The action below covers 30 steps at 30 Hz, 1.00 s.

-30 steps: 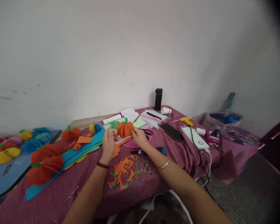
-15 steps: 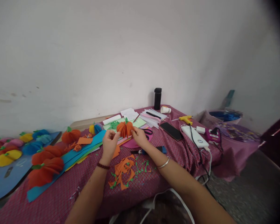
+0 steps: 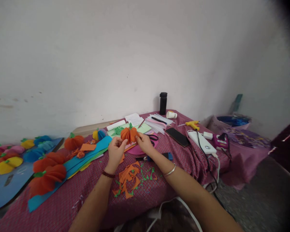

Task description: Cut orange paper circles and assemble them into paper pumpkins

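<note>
An orange paper pumpkin [image 3: 129, 134] made of fanned folds, with a small green leaf on top, is held up over the middle of the table. My right hand [image 3: 144, 143] pinches its right edge between thumb and fingers. On the other side, my left hand [image 3: 116, 149] has its fingers curled together, the tips at the pumpkin's lower left edge. Below my hands lies a heap of orange paper scraps [image 3: 128, 177] with green trimmings [image 3: 146, 174]. Black-handled scissors [image 3: 153, 138] rest on a pink paper piece [image 3: 137, 149] just behind my right hand.
Finished paper pumpkins [image 3: 50, 174] and blue paper strips [image 3: 87, 158] lie left. A blue board [image 3: 12, 190] holds more pumpkins. Rightward are a phone [image 3: 177, 137], a white power bank [image 3: 203, 143] with cables, a yellow glue gun [image 3: 192, 125] and a black bottle [image 3: 163, 103].
My left hand has moved slightly right, bringing its fingertips against the pumpkin's lower left edge. My right hand keeps its pinch, and the pumpkin has barely shifted.
</note>
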Available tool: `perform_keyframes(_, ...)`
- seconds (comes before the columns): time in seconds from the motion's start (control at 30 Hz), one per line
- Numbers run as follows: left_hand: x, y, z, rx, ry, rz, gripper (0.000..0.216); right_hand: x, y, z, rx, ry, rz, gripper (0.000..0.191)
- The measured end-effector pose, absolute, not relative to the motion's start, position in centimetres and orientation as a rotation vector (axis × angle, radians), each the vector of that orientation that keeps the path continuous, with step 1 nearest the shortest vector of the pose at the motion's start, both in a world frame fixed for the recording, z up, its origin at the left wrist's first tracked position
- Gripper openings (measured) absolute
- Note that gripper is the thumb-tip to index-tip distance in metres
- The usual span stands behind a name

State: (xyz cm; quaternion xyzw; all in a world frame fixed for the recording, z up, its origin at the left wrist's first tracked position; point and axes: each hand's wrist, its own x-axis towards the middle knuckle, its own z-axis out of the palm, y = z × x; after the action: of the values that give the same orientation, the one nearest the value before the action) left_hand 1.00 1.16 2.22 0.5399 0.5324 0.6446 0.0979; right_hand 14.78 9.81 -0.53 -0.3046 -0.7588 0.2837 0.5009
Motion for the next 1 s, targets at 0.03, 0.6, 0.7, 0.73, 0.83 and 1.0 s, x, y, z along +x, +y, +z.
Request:
perform_keyframes(0.03, 1.0, 1.1, 2.3, 1.594, 1.576, 1.902, 0.024, 14.8, 9.8, -0.5, -0.731, -1.833, 0.690, 0.018)
perform_keyframes(0.6, 0.1, 2.4, 0.5, 1.625, 1.540, 1.712, 0.012, 15.1, 8.9, 0.2, -0.732, -1.986, 0.528, 0.019)
perform_keyframes(0.7, 0.1, 2.4, 0.2, 1.661, 1.668, 1.621, 0.010, 15.1, 8.8, 0.2, -0.727, -2.016, 0.502, 0.019)
perform_keyframes(0.73, 0.1, 2.4, 0.1, 1.667, 1.696, 1.601, 0.011, 15.1, 8.8, 0.2, -0.713, -1.990, 0.495, 0.020)
perform_keyframes(0.83, 0.0, 2.3, 0.2, 1.675, 1.789, 1.608, 0.015, 15.3, 8.7, 0.7, -0.694, -1.829, 0.450, 0.037)
perform_keyframes(1.0, -0.3, 2.2, 0.5, 1.680, 1.922, 1.700, 0.025, 15.6, 7.4, 1.7, -0.625, -1.675, 0.452, 0.024)
